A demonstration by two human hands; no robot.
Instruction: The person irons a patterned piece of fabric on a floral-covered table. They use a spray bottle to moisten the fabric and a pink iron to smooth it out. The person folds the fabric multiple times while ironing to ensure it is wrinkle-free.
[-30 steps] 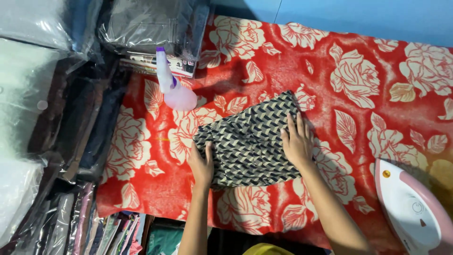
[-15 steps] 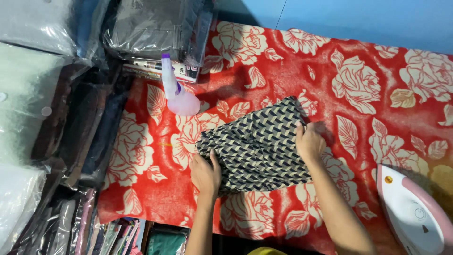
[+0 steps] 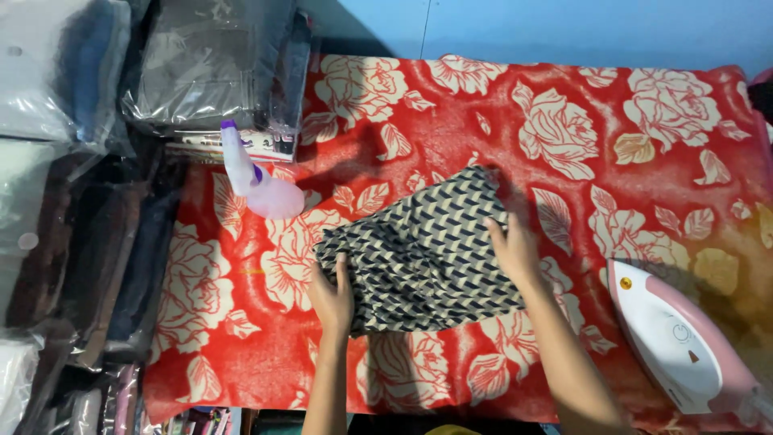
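A folded cloth (image 3: 423,250) with a black, grey and cream zigzag pattern lies on a red blanket with cream roses (image 3: 564,137). My left hand (image 3: 332,298) grips the cloth's near left edge, fingers curled over it. My right hand (image 3: 512,251) rests flat on the cloth's right edge, fingers apart and pressing down. The cloth sits slightly turned, its far corner pointing up and to the right.
A pink and white iron (image 3: 676,338) lies on the blanket at the right. A lilac spray bottle (image 3: 256,179) lies on its side left of the cloth. Stacks of plastic-wrapped folded garments (image 3: 209,72) fill the left side and top left. A blue wall runs behind.
Both hands have shifted with the cloth, which has turned and slid a little. My left hand went from lying flat beside the cloth to gripping its edge.
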